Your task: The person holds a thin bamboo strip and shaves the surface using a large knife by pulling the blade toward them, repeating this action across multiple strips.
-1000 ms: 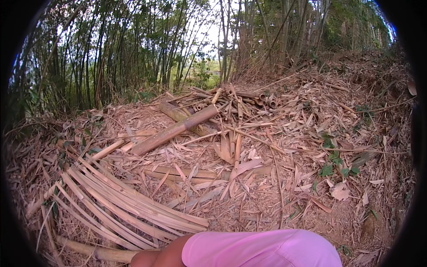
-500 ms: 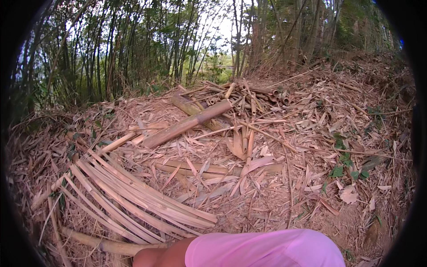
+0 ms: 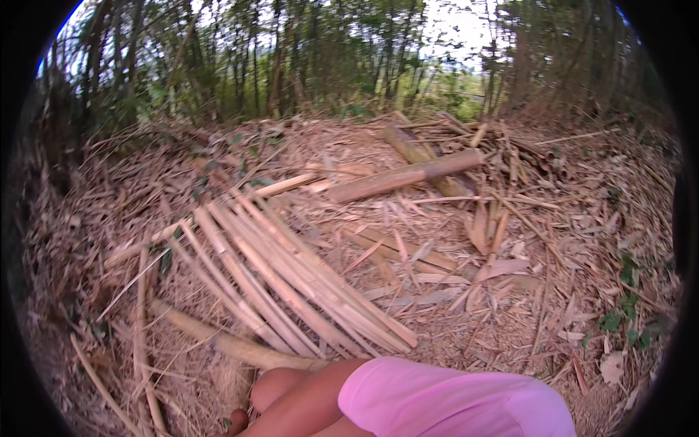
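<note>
The view has swung left and nearer: the fan of pale split bamboo strips (image 3: 291, 277) on the leaf-strewn ground (image 3: 568, 291) now lies just ahead of the pink-sleeved arm (image 3: 451, 400). I cannot tell whether the hands hold anything; both are hidden.

Split bamboo strips (image 3: 291, 284) on leaf litter, pink sleeve (image 3: 451, 400) below

Soft daylight, glaring sky (image 3: 451, 29) through trees, perhaps slight motion blur, dark fisheye rim.
</note>
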Motion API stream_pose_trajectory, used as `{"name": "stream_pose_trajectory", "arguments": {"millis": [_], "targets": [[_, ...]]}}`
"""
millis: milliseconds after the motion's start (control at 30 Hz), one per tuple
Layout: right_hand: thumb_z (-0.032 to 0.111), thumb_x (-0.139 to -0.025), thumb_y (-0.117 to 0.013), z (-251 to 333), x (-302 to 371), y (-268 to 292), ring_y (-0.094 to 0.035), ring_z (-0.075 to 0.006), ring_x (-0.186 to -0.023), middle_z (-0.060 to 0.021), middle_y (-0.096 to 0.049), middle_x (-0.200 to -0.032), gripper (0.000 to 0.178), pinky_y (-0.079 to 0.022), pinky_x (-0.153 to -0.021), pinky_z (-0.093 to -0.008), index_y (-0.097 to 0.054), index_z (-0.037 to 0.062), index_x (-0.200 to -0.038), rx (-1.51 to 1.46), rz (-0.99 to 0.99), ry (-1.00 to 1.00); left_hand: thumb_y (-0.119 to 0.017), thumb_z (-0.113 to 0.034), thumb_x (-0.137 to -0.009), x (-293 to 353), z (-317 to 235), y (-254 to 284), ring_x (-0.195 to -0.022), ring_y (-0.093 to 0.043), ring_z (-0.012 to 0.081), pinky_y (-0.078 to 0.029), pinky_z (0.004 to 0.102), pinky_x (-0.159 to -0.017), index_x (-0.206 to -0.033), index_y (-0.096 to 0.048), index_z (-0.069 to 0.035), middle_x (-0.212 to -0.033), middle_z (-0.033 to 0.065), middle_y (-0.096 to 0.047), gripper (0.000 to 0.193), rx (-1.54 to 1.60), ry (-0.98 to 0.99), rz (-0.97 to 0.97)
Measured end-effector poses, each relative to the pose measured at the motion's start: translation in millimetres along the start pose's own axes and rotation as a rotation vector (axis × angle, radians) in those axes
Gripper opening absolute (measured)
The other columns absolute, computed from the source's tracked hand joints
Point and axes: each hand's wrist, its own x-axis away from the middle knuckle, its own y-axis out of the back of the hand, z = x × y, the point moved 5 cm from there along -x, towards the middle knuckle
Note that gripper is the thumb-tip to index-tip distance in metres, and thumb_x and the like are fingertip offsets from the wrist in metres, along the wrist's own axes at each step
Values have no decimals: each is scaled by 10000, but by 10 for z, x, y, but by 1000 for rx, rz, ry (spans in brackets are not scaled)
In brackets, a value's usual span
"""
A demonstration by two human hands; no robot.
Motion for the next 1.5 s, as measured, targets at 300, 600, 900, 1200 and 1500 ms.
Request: {"name": "stream_pose_trajectory", "arguments": {"millis": [300,600,900,1200,1500], "targets": [[691,-874,-474,-86,230,236,-669,-369,-641,-174,-646,-693,668,-527,-568,-481,-577,45,-740,109,-116,-26,-359,-413,-1042,-159,474,465,-460,-414,74,-312,227,-371,-1173,-460,-239,-758,-30,-539,240,309,106,-228],[648,-867,-549,-19,163,204,-620,-262,-485,-102,-586,-599,604,-512,-462,-371,-538,66,-710,423,-237,190,-389,-395,-1054,5,206,394,-431,-333,71,-245,247,-381,-842,-482,-43,-569,-5,-413,421,68,-19,-109],[681,-866,-521,-158,-19,230,-612,-251,-457,-92,-560,-546,635,-507,-443,-362,-527,80,-660,609,-278,226,-408,-395,-1050,-62,347,400,-420,-349,55,-244,224,-367,-890,-497,-58,-567,-18,-399,383,229,119,-57],[727,-829,-525,-10,69,105,-639,-293,-486,-118,-606,-587,684,-523,-464,-399,-569,57,-695,374,-117,212,-384,-200,-1018,-20,292,395,-438,-293,75,-200,252,-400,-828,-499,-47,-614,-6,-401,269,332,106,0],[709,-832,-528,-23,21,297,-605,-268,-454,-89,-547,-539,655,-499,-439,-382,-542,79,-652,566,-245,352,-384,-235,-1049,36,229,383,-459,-333,62,-248,237,-410,-864,-502,-48,-637,-17,-409,288,305,90,34]]}}
